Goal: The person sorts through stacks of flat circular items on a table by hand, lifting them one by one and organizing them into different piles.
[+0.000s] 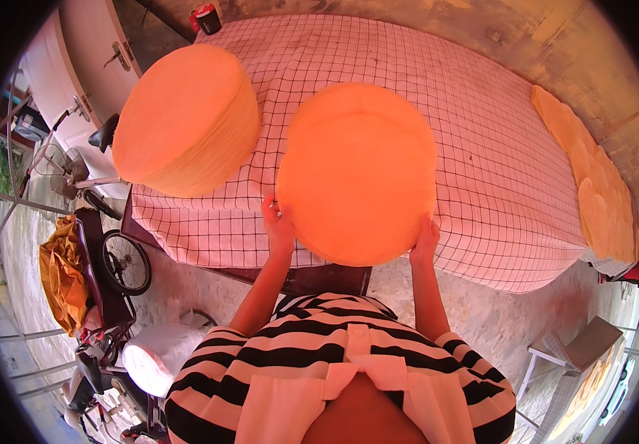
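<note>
My left hand [279, 226] grips the near left edge of a thin round flatbread [358, 194], with the thumb on top. On the near right edge, my right hand [425, 240] holds the same flatbread. Beneath it and shifted towards the far side lies another round flatbread [358, 100]; how many sheets lie below is hidden. To the left stands a tall stack of thin round flatbreads [186, 111], its layered side facing me. All rest on or over a checked cloth [480, 166] covering the table.
More flatbreads [591, 172] lie along the table's right end. A dark cup [207, 19] stands at the far left corner. On the floor to the left are a cargo tricycle [125, 262] with an orange tarp [64, 277] and a plastic-wrapped bundle [155, 358]. A rack [580, 361] stands lower right.
</note>
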Available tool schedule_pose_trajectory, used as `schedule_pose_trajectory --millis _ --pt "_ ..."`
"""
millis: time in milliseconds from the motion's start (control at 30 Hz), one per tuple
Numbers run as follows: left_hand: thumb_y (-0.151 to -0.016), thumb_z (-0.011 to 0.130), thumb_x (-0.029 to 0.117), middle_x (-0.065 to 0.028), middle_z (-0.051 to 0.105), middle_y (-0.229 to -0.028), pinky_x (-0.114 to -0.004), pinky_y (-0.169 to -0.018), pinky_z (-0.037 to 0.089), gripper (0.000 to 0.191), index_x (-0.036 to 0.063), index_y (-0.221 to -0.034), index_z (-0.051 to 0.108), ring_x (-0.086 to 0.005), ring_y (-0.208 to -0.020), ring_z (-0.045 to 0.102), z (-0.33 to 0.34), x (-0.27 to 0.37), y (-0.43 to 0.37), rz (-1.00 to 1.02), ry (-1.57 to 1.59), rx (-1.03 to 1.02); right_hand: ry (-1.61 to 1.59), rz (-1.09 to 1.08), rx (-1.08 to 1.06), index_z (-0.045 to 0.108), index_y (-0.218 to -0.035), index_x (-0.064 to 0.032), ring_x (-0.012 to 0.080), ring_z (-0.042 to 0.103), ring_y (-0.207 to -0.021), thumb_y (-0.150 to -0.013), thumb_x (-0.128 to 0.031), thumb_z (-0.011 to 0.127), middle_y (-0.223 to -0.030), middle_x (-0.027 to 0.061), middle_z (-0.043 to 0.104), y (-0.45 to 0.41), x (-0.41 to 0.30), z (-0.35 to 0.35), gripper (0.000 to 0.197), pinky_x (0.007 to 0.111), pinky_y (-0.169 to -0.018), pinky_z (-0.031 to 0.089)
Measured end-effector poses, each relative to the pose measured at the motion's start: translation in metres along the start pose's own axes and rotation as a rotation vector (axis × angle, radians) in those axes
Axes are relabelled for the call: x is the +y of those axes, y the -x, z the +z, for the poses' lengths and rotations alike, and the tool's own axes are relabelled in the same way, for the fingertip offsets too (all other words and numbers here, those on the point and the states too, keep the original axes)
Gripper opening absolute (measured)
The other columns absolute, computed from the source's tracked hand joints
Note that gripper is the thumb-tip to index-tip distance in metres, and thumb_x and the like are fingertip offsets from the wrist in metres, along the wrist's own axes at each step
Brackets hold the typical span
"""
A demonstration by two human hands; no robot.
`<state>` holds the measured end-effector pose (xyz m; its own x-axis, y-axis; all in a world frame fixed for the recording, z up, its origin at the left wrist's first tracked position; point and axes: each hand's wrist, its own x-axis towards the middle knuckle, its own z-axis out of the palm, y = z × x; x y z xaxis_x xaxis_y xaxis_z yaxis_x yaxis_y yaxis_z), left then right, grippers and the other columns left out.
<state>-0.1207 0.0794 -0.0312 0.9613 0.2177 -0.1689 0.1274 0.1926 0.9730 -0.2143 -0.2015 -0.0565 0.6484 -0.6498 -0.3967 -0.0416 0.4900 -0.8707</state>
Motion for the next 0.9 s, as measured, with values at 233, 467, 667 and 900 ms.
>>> schedule_pose_trajectory --millis 233,467,667,900 --pt "-0.078 0.062 0.006 -0.0054 0.049 -0.092 -0.024 -0.068 0.045 0.031 -0.0002 -0.101 0.044 -0.0133 -0.077 0.051 -0.014 -0.024 -0.005 0.075 -0.051 0.121 0.432 -0.227 0.164 0.043 -0.098 0.0000 0.0138 0.049 -0.084 -0.087 -0.027 0.056 -0.094 0.0070 0.051 0.017 0.040 0.008 0.032 0.027 -0.074 0.043" --pt "-0.074 0.067 0.007 -0.0051 0.051 -0.081 -0.025 -0.061 0.045 0.026 -0.0013 -0.089 0.048 -0.0128 -0.068 0.051 -0.013 -0.023 -0.010 -0.134 -0.045 0.200 0.476 -0.299 0.128 0.038 -0.112 0.0050 0.0219 0.048 -0.098 -0.087 -0.027 0.054 -0.107 0.0156 0.048 0.031 0.029 0.013 0.044 0.033 -0.084 0.040" --pt "-0.075 0.067 0.009 -0.0012 0.049 -0.068 -0.023 -0.052 0.040 0.020 0.0011 -0.079 0.049 -0.0090 -0.060 0.045 -0.012 -0.023 -0.013 -0.156 -0.074 0.194 0.491 -0.392 0.090 0.028 -0.127 0.0037 0.0237 0.045 -0.109 -0.089 -0.022 0.052 -0.122 0.0179 0.042 0.033 0.027 0.016 0.051 0.033 -0.091 0.037" --pt "-0.079 0.064 0.012 -0.0011 0.048 -0.070 -0.023 -0.052 0.040 0.020 0.0023 -0.079 0.047 -0.0093 -0.061 0.046 -0.022 -0.031 -0.013 -0.119 -0.070 0.160 0.235 -0.299 0.001 0.023 -0.133 -0.0001 0.0254 0.042 -0.116 -0.089 -0.019 0.051 -0.130 0.0186 0.037 0.035 0.021 0.018 0.056 0.033 -0.094 0.035"
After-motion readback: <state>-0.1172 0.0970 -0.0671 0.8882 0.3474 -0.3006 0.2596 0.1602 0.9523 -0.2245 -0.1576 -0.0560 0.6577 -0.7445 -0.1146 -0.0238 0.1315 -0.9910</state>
